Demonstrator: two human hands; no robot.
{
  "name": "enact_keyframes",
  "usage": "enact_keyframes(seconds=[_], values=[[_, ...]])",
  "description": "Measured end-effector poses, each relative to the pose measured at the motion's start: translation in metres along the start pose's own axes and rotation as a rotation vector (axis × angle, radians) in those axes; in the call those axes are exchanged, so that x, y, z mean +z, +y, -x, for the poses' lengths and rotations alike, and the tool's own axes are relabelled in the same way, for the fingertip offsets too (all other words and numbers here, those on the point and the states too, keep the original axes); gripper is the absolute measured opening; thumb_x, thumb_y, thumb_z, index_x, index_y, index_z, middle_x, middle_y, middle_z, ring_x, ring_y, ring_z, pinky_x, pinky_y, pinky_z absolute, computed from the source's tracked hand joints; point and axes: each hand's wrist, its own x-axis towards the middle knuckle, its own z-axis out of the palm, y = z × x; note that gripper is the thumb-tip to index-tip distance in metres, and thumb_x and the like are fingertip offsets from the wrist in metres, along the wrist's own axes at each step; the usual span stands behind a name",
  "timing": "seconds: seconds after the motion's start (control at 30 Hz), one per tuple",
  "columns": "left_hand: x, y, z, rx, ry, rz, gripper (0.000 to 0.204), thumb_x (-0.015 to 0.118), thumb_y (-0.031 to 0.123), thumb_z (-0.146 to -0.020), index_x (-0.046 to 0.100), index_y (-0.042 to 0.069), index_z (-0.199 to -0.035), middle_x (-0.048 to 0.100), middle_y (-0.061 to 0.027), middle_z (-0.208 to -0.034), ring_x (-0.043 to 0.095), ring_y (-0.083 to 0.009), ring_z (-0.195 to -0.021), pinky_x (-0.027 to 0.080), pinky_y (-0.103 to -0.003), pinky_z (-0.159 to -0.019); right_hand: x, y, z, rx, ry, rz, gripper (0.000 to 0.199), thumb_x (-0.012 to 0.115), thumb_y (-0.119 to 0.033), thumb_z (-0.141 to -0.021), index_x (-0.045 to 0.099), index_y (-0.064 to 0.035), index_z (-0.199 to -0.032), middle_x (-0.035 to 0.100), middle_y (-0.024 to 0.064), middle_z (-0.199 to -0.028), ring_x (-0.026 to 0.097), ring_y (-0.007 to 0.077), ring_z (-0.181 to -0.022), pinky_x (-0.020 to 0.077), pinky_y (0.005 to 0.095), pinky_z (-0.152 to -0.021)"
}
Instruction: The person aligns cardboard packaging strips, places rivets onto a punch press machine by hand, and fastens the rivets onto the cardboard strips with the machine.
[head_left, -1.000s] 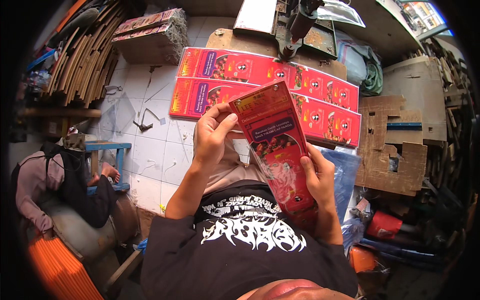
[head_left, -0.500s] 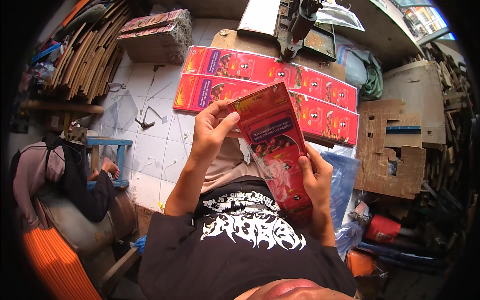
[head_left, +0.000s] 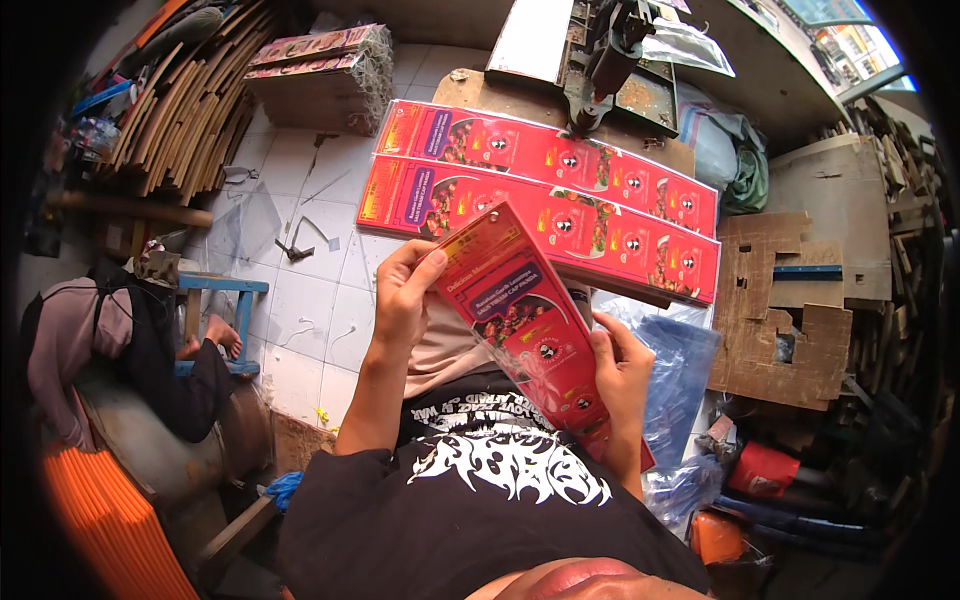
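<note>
A long red printed strip in a glossy clear cover is held at a slant in front of my shirt. A small round metal eyelet shows at its upper end. My left hand pinches the upper left corner between thumb and fingers. On the other side, my right hand grips the right edge, thumb on the face and fingers partly hidden. The lower end reaches my right forearm. Beyond lie two rows of similar red strips on a work surface, under the dark press-like machine.
Cut cardboard and clear plastic sheets lie to the right. A bundled stack of printed strips stands at the back left, near brown boards. A blue stool and another person's foot are at left.
Both hands have lowered the red strip toward my body, its upper end shifting left and clear of the rows behind. The grip looks the same.
</note>
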Motion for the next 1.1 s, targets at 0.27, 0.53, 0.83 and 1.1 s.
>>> enact_keyframes(seconds=[0.27, 0.53, 0.83, 1.1], values=[[-0.075, 0.015, 0.031, 0.094, 0.450, 0.305, 0.016, 0.063, 0.018, -0.100, 0.064, 0.006, -0.110, 0.073, -0.0134, -0.108, 0.074, -0.0216, -0.086, 0.065, -0.035, -0.067, -0.134, 0.093, 0.021, 0.093, 0.578, 0.570, 0.040, 0.055, -0.034, -0.106, 0.067, -0.0018, -0.128, 0.072, 0.0152, -0.113, 0.067, 0.0207, -0.105, 0.0503, 0.0331, -0.092], [-0.091, 0.011, 0.024, 0.053, 0.549, 0.282, 0.022, 0.062, 0.025, -0.101, 0.060, 0.008, -0.115, 0.072, -0.0128, -0.107, 0.075, -0.0219, -0.084, 0.067, -0.036, -0.067, -0.154, 0.107, 0.020, 0.224, 0.276, -0.570, 0.051, 0.045, -0.037, -0.108, 0.053, 0.0039, -0.139, 0.065, 0.0117, -0.126, 0.064, 0.0206, -0.115, 0.0488, 0.0355, -0.100], [-0.064, 0.045, -0.075, 0.212, 0.422, -0.138, 0.036, 0.065, 0.024, -0.100, 0.057, -0.002, -0.124, 0.071, -0.0111, -0.106, 0.072, -0.0152, -0.083, 0.061, -0.026, -0.066, -0.170, 0.082, -0.122, -0.063, 0.375, -0.523, 0.046, 0.059, -0.003, -0.098, 0.046, 0.0068, -0.141, 0.063, 0.0154, -0.126, 0.063, 0.0176, -0.113, 0.0519, 0.0320, -0.100], [-0.076, 0.027, -0.139, 0.349, 0.456, -0.951, 0.051, 0.067, 0.019, -0.098, 0.051, -0.002, -0.142, 0.057, -0.0159, -0.136, 0.056, -0.0277, -0.123, 0.039, -0.040, -0.111, -0.186, 0.099, -0.220, 0.014, 0.440, 0.077, 0.047, 0.066, -0.019, -0.098, 0.055, 0.0034, -0.139, 0.065, 0.0164, -0.125, 0.062, 0.0199, -0.114, 0.0491, 0.0314, -0.098]])
